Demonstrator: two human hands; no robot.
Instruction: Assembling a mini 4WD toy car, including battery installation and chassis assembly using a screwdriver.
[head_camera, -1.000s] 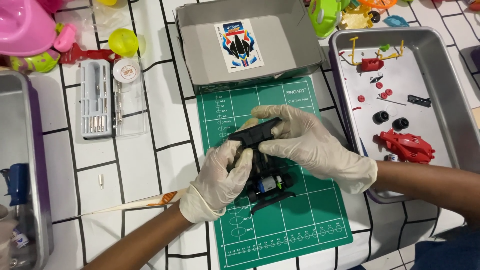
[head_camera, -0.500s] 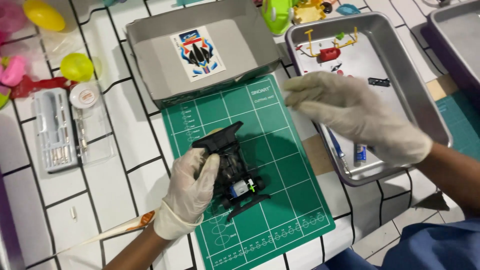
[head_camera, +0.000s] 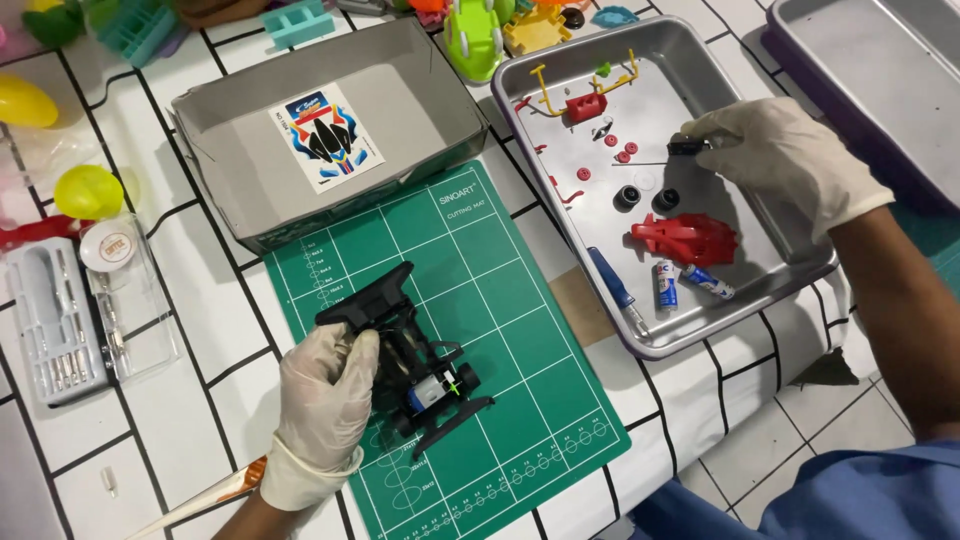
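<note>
Left hand (head_camera: 322, 405) gripping black toy car chassis (head_camera: 405, 365) at centre of green cutting mat (head_camera: 500, 300); right hand (head_camera: 775, 160), off the chassis since a moment ago, now pinching small black part (head_camera: 687, 147) in metal tray (head_camera: 600, 330) near far edge; part-fetching step apparently under way.

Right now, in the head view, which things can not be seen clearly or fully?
- Left side of the black toy car chassis: covered by the left hand.
- Small black part at the right hand: mostly hidden by the gloved fingers; its kind is unclear.
- Second metal tray: cut off by the top and right edges.
- Tiny red pieces in the nearer metal tray: too small to identify.
</note>
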